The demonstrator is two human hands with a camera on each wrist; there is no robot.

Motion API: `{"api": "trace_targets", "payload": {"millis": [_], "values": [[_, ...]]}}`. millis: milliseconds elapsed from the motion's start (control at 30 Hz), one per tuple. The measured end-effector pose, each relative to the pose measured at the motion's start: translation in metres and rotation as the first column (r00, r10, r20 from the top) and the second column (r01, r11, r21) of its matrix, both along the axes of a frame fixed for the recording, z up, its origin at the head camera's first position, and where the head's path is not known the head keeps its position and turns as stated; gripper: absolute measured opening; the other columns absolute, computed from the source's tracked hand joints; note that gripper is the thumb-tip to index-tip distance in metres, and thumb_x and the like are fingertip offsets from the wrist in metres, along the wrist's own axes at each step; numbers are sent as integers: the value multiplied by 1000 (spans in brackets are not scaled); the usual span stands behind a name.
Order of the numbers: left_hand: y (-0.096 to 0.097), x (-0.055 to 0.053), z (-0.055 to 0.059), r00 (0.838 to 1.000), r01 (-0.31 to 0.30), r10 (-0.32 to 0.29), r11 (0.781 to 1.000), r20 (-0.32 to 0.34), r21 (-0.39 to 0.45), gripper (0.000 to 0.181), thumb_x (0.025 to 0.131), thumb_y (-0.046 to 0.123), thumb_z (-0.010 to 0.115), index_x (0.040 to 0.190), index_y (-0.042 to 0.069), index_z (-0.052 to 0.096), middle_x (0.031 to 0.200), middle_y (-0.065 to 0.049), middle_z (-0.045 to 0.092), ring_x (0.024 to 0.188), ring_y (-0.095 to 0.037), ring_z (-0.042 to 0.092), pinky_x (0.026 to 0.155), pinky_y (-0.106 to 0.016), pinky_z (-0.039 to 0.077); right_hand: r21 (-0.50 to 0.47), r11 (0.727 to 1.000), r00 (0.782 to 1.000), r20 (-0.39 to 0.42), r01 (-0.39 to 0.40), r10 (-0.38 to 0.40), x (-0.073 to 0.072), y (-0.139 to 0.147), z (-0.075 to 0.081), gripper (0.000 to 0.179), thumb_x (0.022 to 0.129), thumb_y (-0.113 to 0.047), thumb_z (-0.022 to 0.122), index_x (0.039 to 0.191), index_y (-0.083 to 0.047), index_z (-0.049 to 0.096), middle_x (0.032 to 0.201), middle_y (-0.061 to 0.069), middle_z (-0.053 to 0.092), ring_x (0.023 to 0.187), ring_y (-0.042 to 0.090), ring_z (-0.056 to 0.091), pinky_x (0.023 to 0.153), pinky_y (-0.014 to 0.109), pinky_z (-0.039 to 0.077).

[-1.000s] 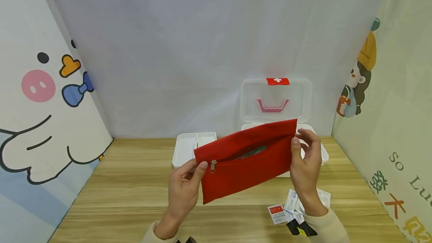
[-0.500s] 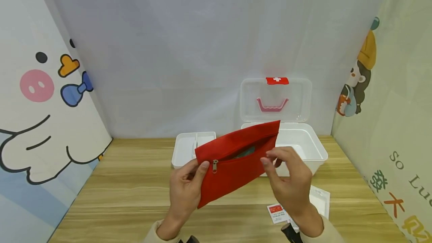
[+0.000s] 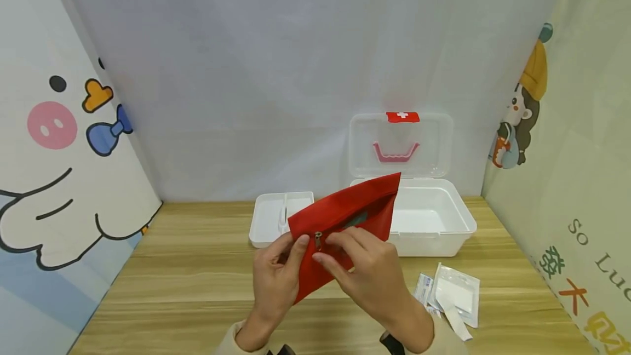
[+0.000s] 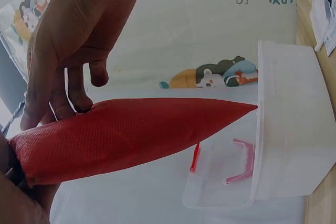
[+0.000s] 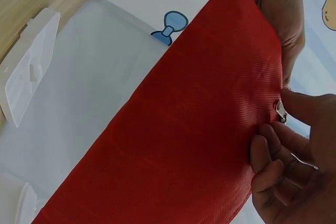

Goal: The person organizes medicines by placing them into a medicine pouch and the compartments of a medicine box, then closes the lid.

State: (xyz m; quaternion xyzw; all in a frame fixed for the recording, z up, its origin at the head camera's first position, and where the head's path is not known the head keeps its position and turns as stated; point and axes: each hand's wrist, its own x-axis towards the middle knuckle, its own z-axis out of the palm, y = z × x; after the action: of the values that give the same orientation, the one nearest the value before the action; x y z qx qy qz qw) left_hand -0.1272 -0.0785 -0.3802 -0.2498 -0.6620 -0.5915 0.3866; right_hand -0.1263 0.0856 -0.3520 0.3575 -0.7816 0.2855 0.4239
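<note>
A red zippered pouch (image 3: pixel 340 210) is held up tilted over the table, its slot gaping and something greenish (image 3: pixel 359 219) showing inside. My left hand (image 3: pixel 277 273) pinches the pouch's left end, thumb in front, just beside the zipper pull (image 3: pixel 318 240). At that metal pull is my right hand (image 3: pixel 372 273), its thumb and index finger apart on either side of it. In the right wrist view the pull (image 5: pixel 281 109) shows in the gap between thumb and finger, while the other fingers curl against the fabric.
Behind the pouch stands a white box (image 3: pixel 434 240) with its clear lid (image 3: pixel 400 147) raised, pink handle on it. A shallow white divided tray (image 3: pixel 268 221) lies left of it. Flat white packets (image 3: pixel 458 295) lie at the right, partly behind the right forearm.
My right hand has let go of the pouch's right end and moved left to the zipper pull. The pouch's free right end has swung away and now points up and back.
</note>
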Motion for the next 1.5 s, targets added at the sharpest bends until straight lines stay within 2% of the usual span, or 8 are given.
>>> {"api": "trace_targets", "payload": {"millis": [267, 467, 600, 733, 933, 1200, 1333, 1500], "values": [[4, 0, -2, 1000, 14, -14, 1000, -6, 2, 12, 86, -11, 64, 92, -3, 72, 64, -13, 67, 52, -3, 54, 45, -16, 44, 3, 1000, 999, 29, 19, -19, -1, -3, -2, 25, 91, -33, 69, 90, -8, 70, 78, -2, 70, 69, 8, 64, 61, 18, 52], [5, -3, -5, 1000, 16, -16, 1000, -5, 4, 13, 86, -11, 64, 93, -4, 72, 67, -16, 70, 58, -1, 60, 49, -18, 49, 17, 1000, 999, 26, 26, -27, -1, -4, -2, 13, 81, -14, 78, 89, -7, 70, 76, -2, 70, 66, 7, 63, 60, 18, 52], [6, -3, -6, 1000, 16, -16, 1000, -12, 5, 13, 85, -11, 65, 92, -4, 72, 66, -15, 69, 53, -5, 59, 48, -18, 48, 29, 998, 999, 3, 52, -52, -3, -3, -3, 6, 84, -12, 70, 86, -7, 70, 74, 0, 69, 63, 8, 61, 58, 20, 52], [7, -2, -5, 999, 26, -26, 1000, -28, -4, 13, 85, -12, 65, 93, -4, 72, 67, -15, 69, 52, -9, 61, 48, -18, 49, 6, 999, 999, -17, 49, -49, -4, -3, -4, 17, 92, -18, 57, 84, -7, 68, 73, 1, 68, 62, 10, 60, 57, 22, 53], [7, -1, -5, 998, 17, -18, 1000, -55, -20, 14, 83, -12, 66, 93, -4, 72, 68, -15, 69, 54, -9, 62, 50, -18, 50, -17, 999, 999, -33, 30, -31, -5, -3, -5, 28, 100, -24, 48, 83, -8, 64, 70, 0, 63, 60, 10, 57, 56, 20, 52], [5, -2, -6, 996, -1, -2, 999, -90, -39, 13, 83, -11, 67, 92, -4, 72, 66, -13, 68, 50, -13, 56, 49, -16, 46, 31, 998, 996, -74, 56, -53, -5, -2, -3, 34, 101, -26, 41, 75, -13, 58, 57, -6, 49, 49, 5, 45, 45, 13, 35], [4, -2, -6, 994, -2, -4, 998, -109, -55, 13, 83, -10, 68, 92, -4, 73, 67, -13, 69, 50, -12, 57, 49, -15, 46, 35, 996, 992, -102, 80, -76, -5, -1, -1, 34, 100, -25, 40, 72, -14, 56, 56, -7, 47, 48, 4, 42, 44, 13, 32], [1, -1, -5, 992, -31, 20, 996, -126, -88, 14, 82, -9, 69, 94, -3, 73, 70, -14, 71, 54, -12, 63, 53, -16, 51, 16, 996, 988, -123, 93, -90, -6, 2, 0, 32, 98, -23, 42, 71, -13, 57, 56, -6, 50, 48, 4, 43, 44, 14, 35]]}}
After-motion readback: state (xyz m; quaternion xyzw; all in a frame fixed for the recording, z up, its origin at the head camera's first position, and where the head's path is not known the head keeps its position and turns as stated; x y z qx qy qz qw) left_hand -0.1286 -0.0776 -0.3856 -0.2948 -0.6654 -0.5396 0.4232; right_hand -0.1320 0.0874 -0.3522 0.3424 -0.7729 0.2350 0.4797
